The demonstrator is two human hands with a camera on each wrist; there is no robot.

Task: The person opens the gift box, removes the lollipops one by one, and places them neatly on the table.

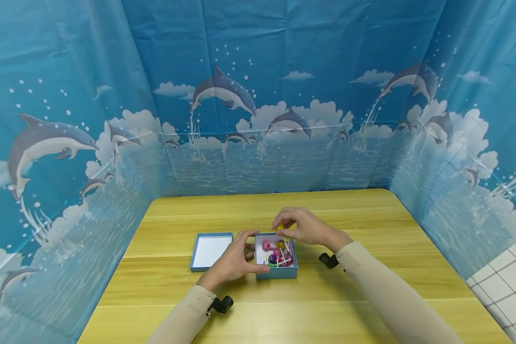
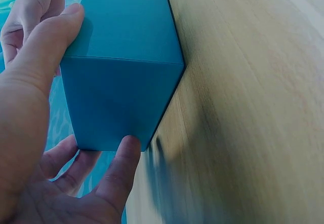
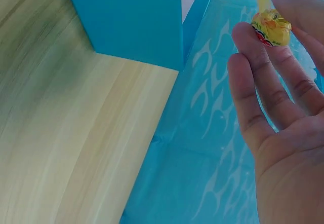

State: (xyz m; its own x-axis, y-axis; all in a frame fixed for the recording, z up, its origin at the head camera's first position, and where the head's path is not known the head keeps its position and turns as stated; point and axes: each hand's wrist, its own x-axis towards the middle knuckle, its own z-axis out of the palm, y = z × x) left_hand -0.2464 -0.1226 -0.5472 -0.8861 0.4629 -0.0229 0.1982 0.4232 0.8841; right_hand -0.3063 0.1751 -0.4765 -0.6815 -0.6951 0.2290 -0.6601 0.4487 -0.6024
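A blue open-topped box (image 1: pixel 279 273) stands on the table with several wrapped lollipops (image 1: pixel 277 252) inside, pink, purple, yellow and green, their sticks at mixed angles. My left hand (image 1: pixel 235 259) grips the box at its left side, thumb on the near wall and fingers reaching to the far left corner. In the left wrist view, fingertips (image 2: pixel 129 145) touch the box wall. Above the far right edge of the box, my right hand (image 1: pixel 304 228) pinches a yellow-wrapped lollipop (image 3: pixel 273 28) between thumb and fingers; part of its stick is hidden by the thumb.
Left of the box lies a shallow blue-rimmed lid (image 1: pixel 210 249), white inside facing up. The wooden table (image 1: pixel 327 306) is bordered at the back and sides by a dolphin-print curtain (image 1: pixel 258 162). White tiles (image 1: pixel 509 282) show at the far right.
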